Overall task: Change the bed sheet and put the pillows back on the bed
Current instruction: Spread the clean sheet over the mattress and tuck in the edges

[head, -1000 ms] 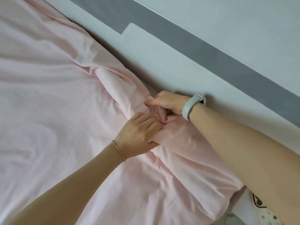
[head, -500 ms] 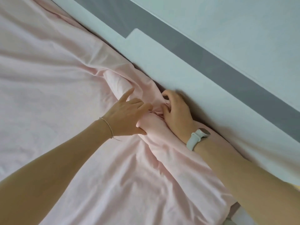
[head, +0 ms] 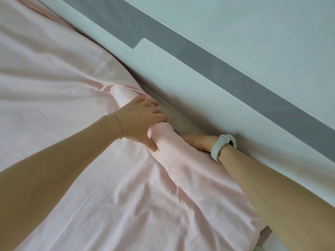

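Observation:
A pale pink bed sheet covers the mattress and bunches into a thick fold along the bed's far edge. My left hand grips that raised fold, fingers curled over its top and thumb under it. My right hand, a white band on its wrist, reaches down between the mattress edge and the white headboard. Its fingers are hidden under the pink fabric. No pillows are in view.
The white headboard runs diagonally beside the bed, with a grey stripe on the wall behind it. A narrow gap separates mattress and headboard. A bit of white object shows at the lower right corner.
My left hand has closed round the bunched fold and lifted it. My right hand has slid down into the gap by the headboard, its fingers now under the sheet.

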A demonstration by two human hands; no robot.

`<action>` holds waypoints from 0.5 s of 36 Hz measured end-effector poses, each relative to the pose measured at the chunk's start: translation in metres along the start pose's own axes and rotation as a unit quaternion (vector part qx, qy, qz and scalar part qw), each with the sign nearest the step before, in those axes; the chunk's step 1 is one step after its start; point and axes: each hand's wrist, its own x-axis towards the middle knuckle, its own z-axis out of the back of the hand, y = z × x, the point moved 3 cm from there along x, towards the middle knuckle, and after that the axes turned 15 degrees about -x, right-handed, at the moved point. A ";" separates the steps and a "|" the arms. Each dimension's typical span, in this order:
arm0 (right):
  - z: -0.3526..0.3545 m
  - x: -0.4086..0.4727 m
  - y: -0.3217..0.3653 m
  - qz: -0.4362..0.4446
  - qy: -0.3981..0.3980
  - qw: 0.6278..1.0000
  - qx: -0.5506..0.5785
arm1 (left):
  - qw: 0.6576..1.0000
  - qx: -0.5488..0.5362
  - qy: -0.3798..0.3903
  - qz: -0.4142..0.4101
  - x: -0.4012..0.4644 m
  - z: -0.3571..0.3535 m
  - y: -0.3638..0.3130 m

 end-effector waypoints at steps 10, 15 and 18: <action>-0.001 -0.032 -0.026 0.007 -0.237 0.970 -0.059 | 0.993 -0.039 0.060 0.095 0.037 0.015 0.021; -0.001 -0.034 -0.055 -0.075 -0.157 0.982 -0.066 | 0.992 -0.031 -0.002 0.124 0.053 0.014 0.017; 0.000 -0.034 -0.067 -0.133 -0.236 0.957 -0.104 | 0.989 -0.020 -0.047 0.141 0.064 -0.003 0.018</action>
